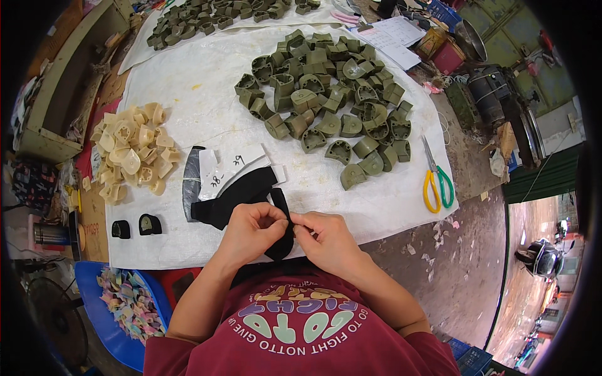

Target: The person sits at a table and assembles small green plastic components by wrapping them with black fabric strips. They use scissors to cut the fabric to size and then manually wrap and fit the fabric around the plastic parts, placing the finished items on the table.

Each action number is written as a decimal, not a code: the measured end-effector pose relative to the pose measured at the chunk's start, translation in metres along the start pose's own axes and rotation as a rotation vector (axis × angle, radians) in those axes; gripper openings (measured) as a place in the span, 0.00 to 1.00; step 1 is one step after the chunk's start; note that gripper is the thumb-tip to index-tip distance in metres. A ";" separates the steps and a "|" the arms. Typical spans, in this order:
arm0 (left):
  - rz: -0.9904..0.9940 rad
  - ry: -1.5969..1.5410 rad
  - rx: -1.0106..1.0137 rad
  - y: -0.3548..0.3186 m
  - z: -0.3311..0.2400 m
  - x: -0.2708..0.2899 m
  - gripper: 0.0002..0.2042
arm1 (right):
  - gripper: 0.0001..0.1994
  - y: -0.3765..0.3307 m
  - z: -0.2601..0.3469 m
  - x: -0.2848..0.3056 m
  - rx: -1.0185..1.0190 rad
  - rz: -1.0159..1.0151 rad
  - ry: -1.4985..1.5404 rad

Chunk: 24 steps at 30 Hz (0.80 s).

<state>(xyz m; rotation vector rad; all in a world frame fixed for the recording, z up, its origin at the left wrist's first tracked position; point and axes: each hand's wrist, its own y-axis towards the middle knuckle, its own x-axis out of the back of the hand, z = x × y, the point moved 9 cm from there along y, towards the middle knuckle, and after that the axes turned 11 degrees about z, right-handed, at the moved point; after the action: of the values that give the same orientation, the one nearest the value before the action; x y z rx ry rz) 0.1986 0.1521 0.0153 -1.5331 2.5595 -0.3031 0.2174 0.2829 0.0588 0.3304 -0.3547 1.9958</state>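
Observation:
My left hand (249,230) and my right hand (322,237) meet over the near edge of a white woven sheet (207,106). Both pinch one strip of black material (282,241) between fingertips. The strip is drawn from a stack of black cut pieces (241,194) with white paper tags (235,161) lying just beyond my hands. A pile of olive-green moulded heel parts (332,88) covers the far middle of the sheet. A smaller pile of cream-coloured heel parts (133,150) lies at the left.
Two black-covered heel parts (138,225) sit at the sheet's near left. Scissors with yellow and green handles (436,182) lie at the right edge. More olive parts (213,15) lie on a farther sheet. A blue bin of paper scraps (128,304) stands at lower left; papers, boxes and a metal pot stand far right.

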 end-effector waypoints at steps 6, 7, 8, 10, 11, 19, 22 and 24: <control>-0.023 0.033 -0.015 0.000 -0.002 0.002 0.03 | 0.12 0.000 0.001 0.000 -0.005 0.002 0.024; -0.022 0.034 -0.022 0.000 -0.001 0.002 0.03 | 0.12 0.000 -0.002 -0.001 0.000 -0.007 0.037; -0.022 0.036 -0.027 0.000 -0.001 0.002 0.03 | 0.12 0.000 -0.004 -0.001 0.004 -0.015 0.051; -0.013 0.028 -0.051 0.000 -0.003 0.003 0.02 | 0.11 0.004 -0.016 -0.005 -0.118 0.053 0.183; -0.007 0.024 -0.064 0.000 -0.004 0.002 0.02 | 0.11 0.004 -0.022 -0.008 -0.180 0.085 0.249; -0.045 -0.087 -0.226 -0.018 -0.018 0.023 0.03 | 0.07 0.019 -0.059 -0.028 -0.257 -0.005 0.622; -0.184 -0.177 -0.372 -0.045 -0.022 0.075 0.02 | 0.06 0.021 -0.077 -0.036 -0.317 -0.070 0.729; -0.225 -0.378 -0.567 -0.080 -0.027 0.125 0.06 | 0.06 0.022 -0.079 -0.039 -0.343 -0.100 0.762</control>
<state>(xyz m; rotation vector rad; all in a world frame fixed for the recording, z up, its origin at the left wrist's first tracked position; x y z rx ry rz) 0.2020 0.0079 0.0587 -1.8322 2.2724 0.6860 0.2084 0.2721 -0.0308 -0.6074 -0.1758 1.7696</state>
